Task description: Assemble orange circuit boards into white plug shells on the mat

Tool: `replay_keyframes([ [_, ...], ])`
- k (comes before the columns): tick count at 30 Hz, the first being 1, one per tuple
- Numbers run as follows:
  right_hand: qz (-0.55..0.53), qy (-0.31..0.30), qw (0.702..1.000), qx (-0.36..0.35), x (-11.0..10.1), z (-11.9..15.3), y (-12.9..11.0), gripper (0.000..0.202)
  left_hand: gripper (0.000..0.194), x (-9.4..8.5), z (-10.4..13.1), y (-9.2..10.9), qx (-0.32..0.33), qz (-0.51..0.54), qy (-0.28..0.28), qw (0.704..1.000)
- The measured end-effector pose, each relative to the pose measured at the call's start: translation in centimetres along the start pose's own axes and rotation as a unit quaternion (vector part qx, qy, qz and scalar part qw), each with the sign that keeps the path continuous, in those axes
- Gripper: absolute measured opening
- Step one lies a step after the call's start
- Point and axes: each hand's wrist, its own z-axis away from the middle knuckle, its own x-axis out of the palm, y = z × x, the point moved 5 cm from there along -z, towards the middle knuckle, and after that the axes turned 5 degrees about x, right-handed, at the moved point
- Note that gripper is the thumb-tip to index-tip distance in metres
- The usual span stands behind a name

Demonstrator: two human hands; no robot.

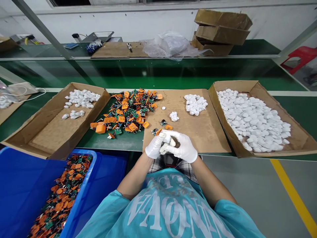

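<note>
My left hand (156, 144) and my right hand (182, 146), both in white gloves, meet at the front edge of a flat cardboard sheet (210, 132). Their fingers are pressed together around something small that I cannot make out. Just beyond the fingers lie a couple of orange and green circuit pieces (168, 127). A small cluster of white parts (174, 116) and a single white part (163, 108) rest farther up the sheet. To the left is a large heap of orange and green circuit pieces (132, 112). A bigger group of white parts (195, 104) sits at the right.
A cardboard tray (47, 135) with some white parts stands left; another tray (300, 135), with many white parts, stands right. At lower left, a blue bin (81, 195) holds circuit pieces. Cardboard boxes (220, 34) and a plastic bag (170, 44) lie on the back shelf.
</note>
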Motion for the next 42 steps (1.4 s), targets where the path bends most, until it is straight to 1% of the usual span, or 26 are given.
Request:
replay_keyframes([
  [3, 0.000, 0.023, 1.000, -0.018, 0.0, -0.1, 0.1, 0.031, 0.080, 0.3, -0.3, -0.1, -0.023, 0.043, -0.035, 0.998],
  [5, 0.008, 0.038, 0.998, -0.049, 0.1, -0.2, 0.0, 0.030, 0.078, 0.3, -0.5, 0.1, -0.015, 0.054, -0.048, 0.997],
  [6, 0.012, 0.044, 0.997, -0.057, 0.2, -0.3, -0.1, 0.032, 0.075, 0.2, -0.6, 0.2, -0.007, 0.050, -0.043, 0.998],
  [7, 0.017, 0.055, 0.997, -0.059, 0.2, -0.3, 0.0, 0.034, 0.071, 0.0, -0.7, 0.4, 0.004, 0.041, -0.027, 0.999],
  [9, 0.029, 0.098, 0.994, -0.048, -0.1, -0.4, 0.0, 0.038, 0.062, -0.6, -0.8, 0.7, 0.027, 0.014, 0.033, 0.999],
  [11, 0.049, 0.151, 0.987, -0.042, -0.6, -0.3, 0.0, 0.036, 0.058, -1.2, -0.8, 1.1, 0.053, -0.013, 0.094, 0.994],
  [12, 0.061, 0.168, 0.983, -0.046, -0.7, -0.2, -0.1, 0.033, 0.058, -1.3, -0.8, 1.3, 0.066, -0.029, 0.115, 0.991],
  [14, 0.086, 0.185, 0.977, -0.064, -0.8, -0.1, -0.4, 0.029, 0.057, -1.4, -0.9, 1.7, 0.091, -0.075, 0.137, 0.983],
  [17, 0.114, 0.185, 0.971, -0.096, -0.5, 0.0, -0.6, 0.032, 0.058, -1.1, -1.1, 2.5, 0.135, -0.130, 0.145, 0.971],
  [19, 0.115, 0.174, 0.972, -0.107, -0.2, 0.0, -0.6, 0.036, 0.057, -0.7, -1.2, 2.7, 0.135, -0.139, 0.129, 0.972],
  [20, 0.108, 0.166, 0.975, -0.102, -0.2, 0.0, -0.5, 0.038, 0.057, -0.6, -1.3, 2.5, 0.116, -0.139, 0.117, 0.977],
  [22, 0.090, 0.146, 0.982, -0.080, -0.2, -0.3, 0.0, 0.044, 0.056, -0.5, -1.4, 1.8, 0.055, -0.139, 0.094, 0.984],
  [24, 0.081, 0.107, 0.987, -0.084, -0.3, -0.6, 0.2, 0.047, 0.057, -0.6, -1.2, 1.4, 0.008, -0.144, 0.076, 0.987],
  [26, 0.084, 0.069, 0.986, -0.123, -0.4, -0.9, 0.0, 0.044, 0.059, -0.8, -1.0, 1.3, -0.003, -0.147, 0.044, 0.988],
  [28, 0.076, 0.046, 0.985, -0.150, -0.7, -1.2, -0.3, 0.039, 0.062, -0.9, -0.8, 1.5, -0.007, -0.133, -0.003, 0.991],
  [30, 0.052, 0.032, 0.989, -0.137, -1.0, -1.6, -0.4, 0.037, 0.065, -0.8, -0.6, 1.6, -0.010, -0.102, -0.044, 0.994],
  [31, 0.040, 0.021, 0.991, -0.127, -1.0, -1.7, -0.5, 0.037, 0.066, -0.8, -0.6, 1.7, -0.006, -0.088, -0.053, 0.995],
  [33, 0.028, -0.004, 0.993, -0.112, -0.9, -1.9, -0.8, 0.038, 0.066, -0.9, -0.7, 1.7, 0.015, -0.069, -0.046, 0.996],
  [36, 0.041, -0.020, 0.993, -0.107, -0.7, -2.1, -1.1, 0.030, 0.066, -1.2, -1.3, 1.4, 0.047, -0.040, -0.016, 0.998],
  [38, 0.056, -0.021, 0.993, -0.100, -1.1, -2.9, -0.9, 0.026, 0.075, -1.3, -1.7, 0.7, 0.029, -0.028, -0.020, 0.999],
  [40, 0.067, -0.013, 0.996, -0.065, -1.8, -4.8, 0.0, 0.026, 0.085, -1.5, -1.7, 0.2, 0.002, -0.029, -0.038, 0.999],
  [42, 0.082, 0.015, 0.996, 0.007, -2.9, -8.0, 1.7, 0.028, 0.089, -1.5, -1.5, 0.2, -0.002, -0.047, -0.058, 0.997],
])
